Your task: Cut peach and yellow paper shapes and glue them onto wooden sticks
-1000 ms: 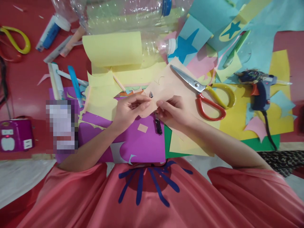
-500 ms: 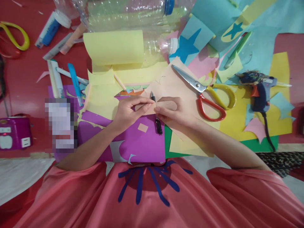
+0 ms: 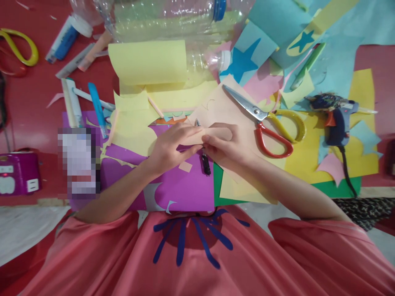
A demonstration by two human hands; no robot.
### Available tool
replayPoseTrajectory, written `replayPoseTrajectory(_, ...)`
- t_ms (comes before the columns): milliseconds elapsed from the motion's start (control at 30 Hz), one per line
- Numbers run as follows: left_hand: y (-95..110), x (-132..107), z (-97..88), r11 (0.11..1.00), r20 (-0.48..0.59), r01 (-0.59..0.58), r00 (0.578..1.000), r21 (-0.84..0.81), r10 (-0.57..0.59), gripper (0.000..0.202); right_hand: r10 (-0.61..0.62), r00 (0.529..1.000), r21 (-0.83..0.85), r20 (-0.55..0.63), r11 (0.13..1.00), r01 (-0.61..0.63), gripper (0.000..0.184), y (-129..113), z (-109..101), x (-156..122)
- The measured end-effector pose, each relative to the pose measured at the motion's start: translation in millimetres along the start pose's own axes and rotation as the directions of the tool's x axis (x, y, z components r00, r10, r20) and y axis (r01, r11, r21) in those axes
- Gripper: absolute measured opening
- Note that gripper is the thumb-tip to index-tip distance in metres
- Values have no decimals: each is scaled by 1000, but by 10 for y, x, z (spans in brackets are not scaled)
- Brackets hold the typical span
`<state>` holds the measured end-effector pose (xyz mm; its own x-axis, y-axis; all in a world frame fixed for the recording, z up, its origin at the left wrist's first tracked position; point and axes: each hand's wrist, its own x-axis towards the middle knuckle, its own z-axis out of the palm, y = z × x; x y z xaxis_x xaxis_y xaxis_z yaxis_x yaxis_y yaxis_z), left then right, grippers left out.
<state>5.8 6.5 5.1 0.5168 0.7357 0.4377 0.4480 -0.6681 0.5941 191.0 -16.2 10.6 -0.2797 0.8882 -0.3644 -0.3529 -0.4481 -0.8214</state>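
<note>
Both hands pinch a small peach paper piece (image 3: 220, 132) over a purple sheet (image 3: 182, 187). My left hand (image 3: 171, 146) grips its left end with thumb and fingers closed. My right hand (image 3: 226, 150) holds the right end, fingers curled under it. A black pen (image 3: 205, 161) lies beneath the hands, its tip poking out above them. A larger peach sheet (image 3: 220, 109) lies just behind.
Yellow-and-red scissors (image 3: 268, 121) lie to the right, a blue glue gun (image 3: 336, 119) beyond them. Clear plastic bottles (image 3: 166, 18) and a yellow paper roll (image 3: 148, 61) sit at the back. Glue sticks and pens (image 3: 74, 102) lie left, a purple device (image 3: 18, 174) far left.
The hands have folded the peach piece over and pressed it flatter; both hands shifted slightly right and closer together.
</note>
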Motion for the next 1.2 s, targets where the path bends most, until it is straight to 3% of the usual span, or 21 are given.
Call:
replayPoseTrajectory(200,-2,9,-9,997,-35,-66,997,-28,65,32,7,999,40,33,999,-8,23,13,-6,12)
replayPoseTrajectory(567,6,7,19,998,-75,-56,996,-20,54,30,-3,999,25,48,1000,1,25,24,8,2)
replayPoseTrajectory(1200,1,-10,9,999,-37,-46,998,19,46,31,-7,999,33,36,999,6,26,36,5,1)
